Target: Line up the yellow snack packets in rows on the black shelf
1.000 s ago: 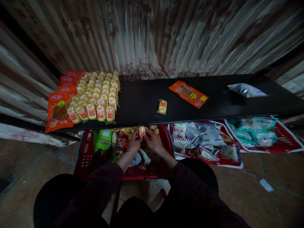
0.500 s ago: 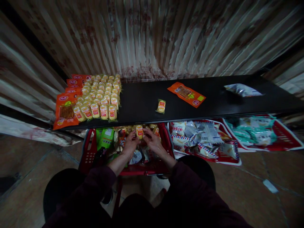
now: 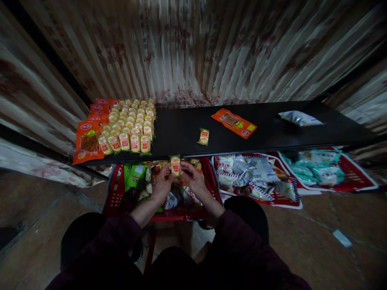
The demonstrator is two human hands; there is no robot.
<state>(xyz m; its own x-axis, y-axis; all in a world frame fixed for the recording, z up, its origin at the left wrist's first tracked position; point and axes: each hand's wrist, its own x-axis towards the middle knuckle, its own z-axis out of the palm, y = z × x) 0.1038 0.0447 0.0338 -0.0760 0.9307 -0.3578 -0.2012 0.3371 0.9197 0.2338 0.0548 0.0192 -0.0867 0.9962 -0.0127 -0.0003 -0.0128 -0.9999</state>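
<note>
Small yellow oblong plastic-wrapped packet clamped in fingers of left hand and right hand, not on long black shelf; matching rows already there (lone twin apart).

Specimen: one small, pale-yellow, rounded-oblong snack in clear, shiny plastic film. Printed front carries orange-yellow artwork above, red lettering below; text too small to read. Wrapper appears sealed; a crinkled film end projects past the top. Pose: upright, long axis near vertical, printed face toward the wearer. Held between the fingertips of the left grip and right grip, one at each long side. Position: raised above the red plastic basket, just by the front edge of the black shelf. Underside hidden.
</note>
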